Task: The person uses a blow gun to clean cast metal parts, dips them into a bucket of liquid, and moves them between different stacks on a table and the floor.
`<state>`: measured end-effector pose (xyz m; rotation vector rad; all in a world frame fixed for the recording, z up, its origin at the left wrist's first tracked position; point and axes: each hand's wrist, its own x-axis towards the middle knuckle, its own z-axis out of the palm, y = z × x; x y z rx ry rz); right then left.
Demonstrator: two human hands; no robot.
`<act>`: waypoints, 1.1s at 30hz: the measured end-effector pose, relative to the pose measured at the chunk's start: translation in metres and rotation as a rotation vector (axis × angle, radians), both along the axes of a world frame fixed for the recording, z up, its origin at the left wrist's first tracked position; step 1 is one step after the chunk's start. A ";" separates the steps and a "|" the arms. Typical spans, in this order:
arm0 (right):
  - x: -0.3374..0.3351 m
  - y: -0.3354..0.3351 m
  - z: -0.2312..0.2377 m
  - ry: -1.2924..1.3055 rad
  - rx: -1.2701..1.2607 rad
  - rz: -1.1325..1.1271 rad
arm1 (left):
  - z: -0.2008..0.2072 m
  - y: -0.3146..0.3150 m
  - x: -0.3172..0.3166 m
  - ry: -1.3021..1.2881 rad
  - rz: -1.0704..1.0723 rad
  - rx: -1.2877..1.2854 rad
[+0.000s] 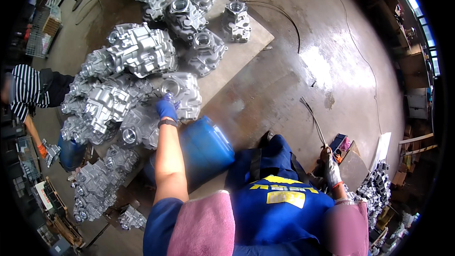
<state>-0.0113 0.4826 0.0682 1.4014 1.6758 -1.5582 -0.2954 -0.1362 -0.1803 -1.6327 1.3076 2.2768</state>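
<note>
My left hand [167, 108], in a blue glove, reaches to the near edge of a silver cast-metal housing [188, 96] with a round bore. Its fingers are bent and seem to grip the housing's edge. Thin metal rods [313, 119] stick out from my right hand [333, 173], which wears a pale glove with darker fingertips and is closed round their lower end. Heaped housings [142, 50] lie left of and beyond my left hand. Another housing [137, 125] sits close beside my left wrist.
A blue plastic drum [206, 144] lies beside my left forearm. More housings [236, 21] stand on a flat board [253, 33]. A co-worker in a striped shirt [28, 85] handles a metal part at left. Cables [289, 12] cross the floor; small metal parts [374, 189] are piled at right.
</note>
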 end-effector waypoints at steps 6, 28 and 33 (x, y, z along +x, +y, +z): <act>-0.049 -0.004 0.051 0.218 -0.397 0.148 | 0.138 0.075 0.040 0.207 -0.243 -0.323; -0.148 0.049 0.043 0.040 -1.290 0.344 | 0.124 0.061 0.334 0.038 -0.074 -0.451; -0.154 0.040 0.061 0.164 -0.969 0.814 | 0.199 0.156 0.333 0.246 0.378 -0.300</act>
